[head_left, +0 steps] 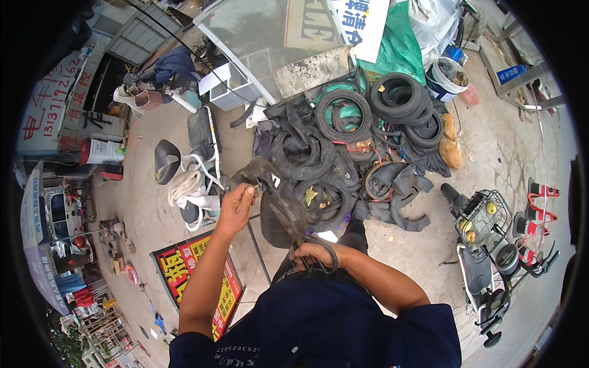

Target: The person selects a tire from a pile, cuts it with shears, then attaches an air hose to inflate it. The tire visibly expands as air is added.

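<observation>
A dark, thin, crumpled piece that looks like a plastic bag point(282, 216) hangs in front of my body, between my hands. My left hand point(236, 208) is closed, with thumb and fingers pinched at its upper left edge. Lower down, my right hand point(313, 254) is wrapped round its gathered bottom end. A dark loop point(334, 257) like a strap or rubber strip curves beside that wrist; I cannot tell whether it belongs to the bag. Just beyond lies a heap of black tyres, with one tyre point(343, 116) on top and another tyre point(331, 205) holding a yellow leaf.
At the right stands a scooter point(491, 270) with a wire basket. A white bucket point(446, 80) sits beyond the tyres, near a green sheet point(399, 43). A glass case point(245, 37) stands at the back. Left are a white-framed seat point(205, 141) and a red-yellow sign point(202, 270).
</observation>
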Available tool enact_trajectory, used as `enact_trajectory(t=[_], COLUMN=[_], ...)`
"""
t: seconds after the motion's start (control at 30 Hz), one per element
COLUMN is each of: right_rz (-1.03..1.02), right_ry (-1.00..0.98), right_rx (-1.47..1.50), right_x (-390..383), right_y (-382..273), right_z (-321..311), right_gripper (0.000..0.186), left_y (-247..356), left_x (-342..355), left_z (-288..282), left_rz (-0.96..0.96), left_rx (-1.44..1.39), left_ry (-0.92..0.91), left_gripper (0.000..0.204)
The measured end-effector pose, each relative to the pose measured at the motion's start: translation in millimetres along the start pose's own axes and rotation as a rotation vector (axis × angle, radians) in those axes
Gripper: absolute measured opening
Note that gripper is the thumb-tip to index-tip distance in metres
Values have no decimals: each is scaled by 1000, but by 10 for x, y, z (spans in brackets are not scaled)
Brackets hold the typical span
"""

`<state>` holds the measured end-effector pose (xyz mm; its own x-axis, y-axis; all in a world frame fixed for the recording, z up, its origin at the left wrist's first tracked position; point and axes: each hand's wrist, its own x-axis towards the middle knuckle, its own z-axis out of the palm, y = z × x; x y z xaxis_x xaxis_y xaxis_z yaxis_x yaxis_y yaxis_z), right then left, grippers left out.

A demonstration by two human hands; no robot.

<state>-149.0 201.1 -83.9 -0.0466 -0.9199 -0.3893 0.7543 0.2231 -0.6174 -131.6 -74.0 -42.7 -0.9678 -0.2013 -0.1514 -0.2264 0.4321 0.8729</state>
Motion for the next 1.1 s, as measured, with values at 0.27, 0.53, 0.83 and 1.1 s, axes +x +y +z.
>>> enact_trajectory(t=[0.27, 0.53, 0.83, 1.1], right_rz=[-53, -60, -130, -121], right_ry=[-158, -109, -221, -345], right_rx=[401, -344, 177, 251], right_x=[315, 140, 167, 298], right_y=[-93, -285, -154, 23], right_z=[70, -73, 40, -90], right_gripper=[28, 34, 28, 29], left_y=[70, 130, 210, 230], left_x=[-320, -468, -468, -483], left_z=[151, -59, -81, -68], left_rz=[22, 467, 588, 574], left_rx=[67, 547, 530, 554], left_ry=[124, 14, 63, 58], left_gripper=[27, 20, 29, 24])
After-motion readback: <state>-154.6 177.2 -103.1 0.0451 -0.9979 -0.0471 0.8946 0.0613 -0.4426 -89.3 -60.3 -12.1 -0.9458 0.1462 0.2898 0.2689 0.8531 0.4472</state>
